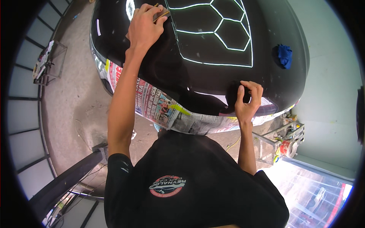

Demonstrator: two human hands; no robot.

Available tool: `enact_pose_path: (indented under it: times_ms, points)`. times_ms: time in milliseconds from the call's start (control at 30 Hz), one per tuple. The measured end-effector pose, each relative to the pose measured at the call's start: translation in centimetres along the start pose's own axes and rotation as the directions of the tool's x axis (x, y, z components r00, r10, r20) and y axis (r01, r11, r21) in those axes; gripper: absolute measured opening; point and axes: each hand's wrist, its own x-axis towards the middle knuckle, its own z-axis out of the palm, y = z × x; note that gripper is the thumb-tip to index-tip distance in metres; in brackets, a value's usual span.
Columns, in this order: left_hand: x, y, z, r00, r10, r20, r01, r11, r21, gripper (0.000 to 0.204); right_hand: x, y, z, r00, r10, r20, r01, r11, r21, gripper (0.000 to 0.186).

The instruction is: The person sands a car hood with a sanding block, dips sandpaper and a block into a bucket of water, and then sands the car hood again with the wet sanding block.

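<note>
A glossy black car hood (163, 72) fills the upper middle. My left hand (146, 28) is over its left part, fingers closed on a small flat piece with a yellowish edge (162, 16). The exact kind of this piece does not show, since my fingers cover much of it. Beside it a thin dark line or seam runs along the hood. Near the front edge, my right hand (249, 99) rests its curved fingertips on the black surface, thumb apart and nothing visible in it. Newspaper sheets (156, 102) with bits of yellow tape cover the car's front below the hood.
White hexagon-shaped light lines (222, 32) reflect in the hood. A crumpled blue cloth (283, 56) lies on its right side. Metal stands are at the left (51, 62) and lower right (266, 146), the latter beside a white-and-red bucket (289, 148). A dark post (68, 178) slants at lower left.
</note>
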Motion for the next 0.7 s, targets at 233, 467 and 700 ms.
enact_pose_path:
  times_ms: [233, 467, 700]
  points:
    - [-0.5, -1.9, 2.1, 0.994, 0.100, -0.045, -0.095, 0.990, 0.103, 0.031, 0.3, 1.1, 1.5, 0.995, -0.060, -0.074, 0.058, 0.998, -0.030, 0.015]
    - [0.1, 0.1, 0.7, 0.994, 0.089, -0.063, -0.082, 0.990, 0.113, 0.026, 0.3, 1.0, 1.4, 0.997, -0.062, -0.054, 0.061, 0.998, -0.030, 0.014]
    - [0.1, 0.5, 0.8, 0.990, 0.100, -0.098, -0.091, 0.991, 0.093, 0.026, 0.7, 0.9, 1.5, 0.997, -0.054, -0.046, 0.053, 0.998, -0.028, 0.012]
